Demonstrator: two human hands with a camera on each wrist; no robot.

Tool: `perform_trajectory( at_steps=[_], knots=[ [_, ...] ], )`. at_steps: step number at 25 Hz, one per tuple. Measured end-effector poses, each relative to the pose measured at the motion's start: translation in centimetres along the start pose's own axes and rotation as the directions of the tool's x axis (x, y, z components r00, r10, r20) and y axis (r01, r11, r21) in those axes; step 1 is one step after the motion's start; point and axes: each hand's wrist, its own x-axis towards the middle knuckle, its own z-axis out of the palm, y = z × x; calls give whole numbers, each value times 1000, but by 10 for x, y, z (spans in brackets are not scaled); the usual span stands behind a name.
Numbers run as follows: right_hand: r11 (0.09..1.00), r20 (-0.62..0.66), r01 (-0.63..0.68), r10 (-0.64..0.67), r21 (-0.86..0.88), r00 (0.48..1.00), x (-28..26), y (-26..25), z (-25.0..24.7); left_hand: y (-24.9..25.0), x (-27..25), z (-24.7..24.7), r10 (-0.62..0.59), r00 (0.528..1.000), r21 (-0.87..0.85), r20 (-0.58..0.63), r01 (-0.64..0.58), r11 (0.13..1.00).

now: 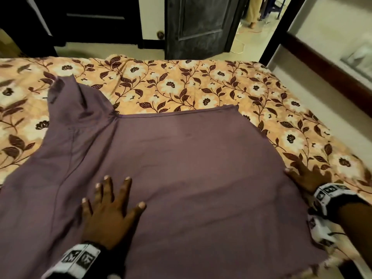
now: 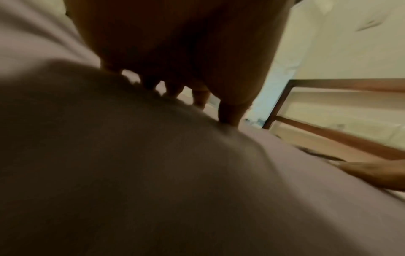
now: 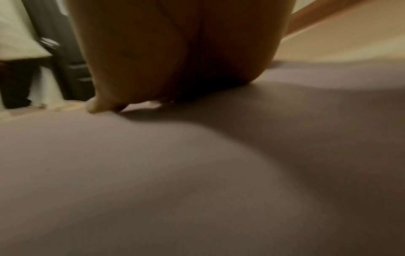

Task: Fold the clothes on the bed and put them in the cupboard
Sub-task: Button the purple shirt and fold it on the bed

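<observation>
Garment (image 1: 181, 168) is showing plain dusty purple, no print, a darker purple band at the sleeve (image 1: 57, 90) end. In both wrist views the same cloth is reading greyish-mauve (dim, blurred). Bedsheet (image 1: 201, 85) is showing peach-orange with cream flowers and dark maroon leaves and vines all over. Wristbands (image 1: 80, 258) are showing white with black square markers. Door (image 1: 197, 27) is looking dark grey-black, chalky smears on it. Floor (image 1: 112, 50) is looking pale cream. Frame (image 1: 326, 63) at the right is showing dark reddish brown.
</observation>
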Motion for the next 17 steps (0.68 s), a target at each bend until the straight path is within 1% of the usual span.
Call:
perform_trajectory(
  at_steps=[1,2,3,4,5,6,7,8,9,10,11,12,13,14,15,16,17],
  knots=[
    [1000,-2,-25,25,11,1000,-9,7,-7,-3,-4,0,-27,1000,-20,-15,27,999],
    [994,-22,78,-80,-79,997,-30,-2,-11,-5,-2,3,-43,999,-25,-21,42,999],
    [964,-53,225,-234,-140,971,-61,-30,-14,-4,-3,0,-55,998,-21,-21,55,998],
    [911,-40,375,-387,-172,921,-94,-60,-7,-2,-6,1,-65,998,-31,-7,64,997],
    [842,1,516,-522,-156,853,-133,-90,5,-1,-13,2,-75,997,-51,3,75,996],
    [737,70,659,-657,-152,751,-170,-115,25,-2,-24,5,-84,996,-78,11,84,993],
    [652,176,749,-728,-119,663,-197,-133,43,-7,-34,6,-91,996,-107,4,91,990],
    [614,247,788,-757,-47,605,-217,-146,60,-17,-46,7,-98,995,-133,-6,97,986],
    [653,235,756,-730,-38,642,-222,-144,71,-32,-58,8,-104,994,-153,-17,100,983],
    [735,139,675,-663,-64,735,-216,-131,77,-49,-70,9,-110,993,-156,-32,103,982],
    [865,63,497,-494,-61,867,-206,-108,75,-70,-86,8,-119,992,-150,-46,111,982],
    [951,0,308,-308,-5,951,-190,-79,67,-91,-106,9,-143,988,-145,-50,134,980],
    [992,27,111,-113,52,993,-179,-49,52,-108,-128,11,-170,985,-129,-33,165,978],
    [997,61,-21,17,68,998,-171,-29,39,-120,-140,11,-195,981,-101,-10,193,976],
    [997,90,-71,69,21,994,-177,-21,28,-125,-149,11,-228,973,-81,23,229,970],
    [998,56,-37,40,-51,998,-186,-26,24,-119,-153,9,-241,970,-78,31,243,967],
    [991,5,61,-61,-122,998,-203,-45,23,-109,-151,6,-208,978,-77,0,207,975]
  ],
)
